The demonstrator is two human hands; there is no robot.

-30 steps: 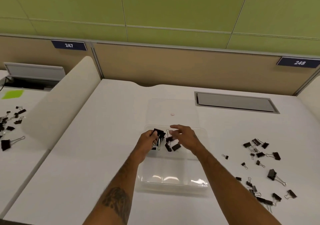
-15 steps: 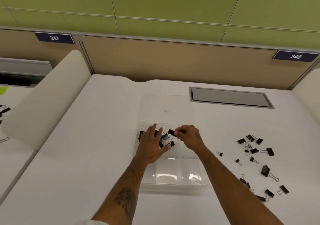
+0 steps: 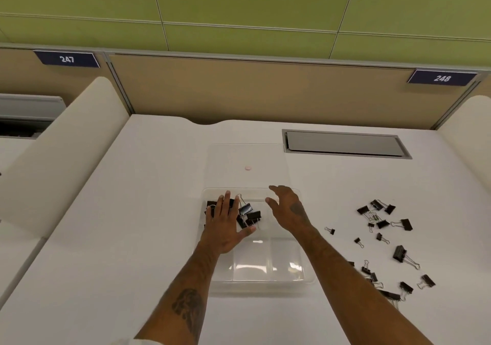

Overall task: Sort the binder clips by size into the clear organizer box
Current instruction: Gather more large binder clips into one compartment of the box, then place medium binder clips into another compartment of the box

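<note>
The clear organizer box (image 3: 255,287) is set at the centre of the tabletop (image 3: 132,238), with its lid (image 3: 247,156) laid flat just beyond the far edge. A pile of black binder clips (image 3: 252,215) is held in the far left part of the box; no clips are visible in the near compartments (image 3: 249,263). The left hand (image 3: 224,227) is spread flat, fingers straight, over that pile; contact cannot be confirmed. The right hand (image 3: 288,209) is open and empty, poised above the far right part of the box. To the right, unsorted clips (image 3: 382,223) are scattered on the tabletop.

For the step in hand, the pile should be steadied lightly. One loose clip should be picked by its body, not its wire handles, and its size matched before release. One compartment should be reserved for each size.
</note>
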